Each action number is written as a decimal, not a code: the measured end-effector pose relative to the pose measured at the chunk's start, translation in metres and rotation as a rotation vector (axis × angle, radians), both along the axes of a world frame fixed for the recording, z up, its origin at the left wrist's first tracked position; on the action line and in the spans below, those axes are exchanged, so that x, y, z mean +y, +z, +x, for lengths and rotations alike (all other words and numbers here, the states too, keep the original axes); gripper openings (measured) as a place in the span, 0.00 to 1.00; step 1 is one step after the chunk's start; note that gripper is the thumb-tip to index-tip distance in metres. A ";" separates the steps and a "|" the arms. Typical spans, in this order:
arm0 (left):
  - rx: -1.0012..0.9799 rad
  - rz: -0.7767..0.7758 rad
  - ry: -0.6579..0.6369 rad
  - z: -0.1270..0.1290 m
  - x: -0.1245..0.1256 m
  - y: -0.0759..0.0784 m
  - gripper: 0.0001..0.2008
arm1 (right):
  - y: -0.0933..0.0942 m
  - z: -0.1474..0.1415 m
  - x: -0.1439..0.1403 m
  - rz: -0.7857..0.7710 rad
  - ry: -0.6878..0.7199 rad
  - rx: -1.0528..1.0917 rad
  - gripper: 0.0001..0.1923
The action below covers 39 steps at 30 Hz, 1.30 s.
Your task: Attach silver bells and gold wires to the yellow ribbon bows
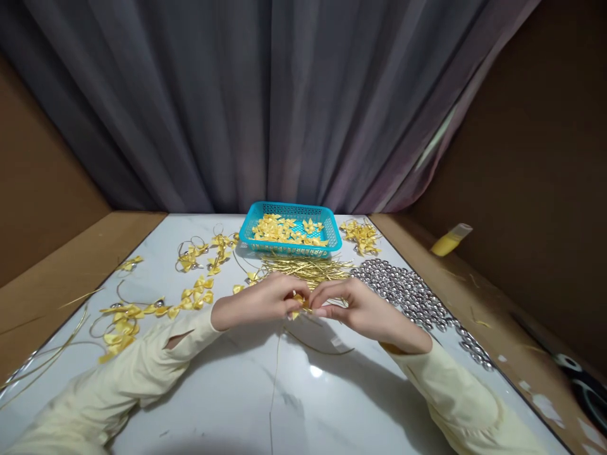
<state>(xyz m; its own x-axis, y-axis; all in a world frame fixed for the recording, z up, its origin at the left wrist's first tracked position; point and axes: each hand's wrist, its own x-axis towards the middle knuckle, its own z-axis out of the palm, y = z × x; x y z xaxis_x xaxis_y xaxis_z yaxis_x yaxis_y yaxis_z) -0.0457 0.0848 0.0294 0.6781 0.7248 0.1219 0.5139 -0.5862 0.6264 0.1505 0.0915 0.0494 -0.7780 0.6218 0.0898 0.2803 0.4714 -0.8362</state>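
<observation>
My left hand (268, 299) is closed, thumb and fingers pinching a small yellow ribbon bow (297, 306) above the middle of the white table. Close beside it, my right hand (353, 308) is closed too, its fingertips pinched at a gold tie at the bow's right side. Fingers partly cover the bow and the tie. Below the hands a thin gold strand (322, 351) curves over the tabletop. Just behind them lies a pile of gold ties (308, 268). Many silver bells or beads (403, 287) are spread to the right of my right hand.
A turquoise basket (336, 237) with yellow bows stands at the back. Finished-looking bow pieces (121, 325) with ties lie at the left, and another heap (361, 237) at the back right. A yellow-and-clear object (449, 240) and black-handled scissors (585, 385) are on the right, beyond the white table.
</observation>
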 end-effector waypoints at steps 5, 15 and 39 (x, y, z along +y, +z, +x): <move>-0.045 -0.096 0.096 0.001 -0.005 0.005 0.07 | -0.003 0.003 0.003 0.179 -0.009 -0.037 0.05; -0.164 -0.136 0.235 0.004 -0.014 0.014 0.05 | 0.009 0.002 -0.006 0.033 0.018 0.023 0.06; -0.110 0.053 0.083 0.004 -0.025 0.021 0.08 | 0.004 0.001 -0.022 0.319 -0.235 -0.127 0.11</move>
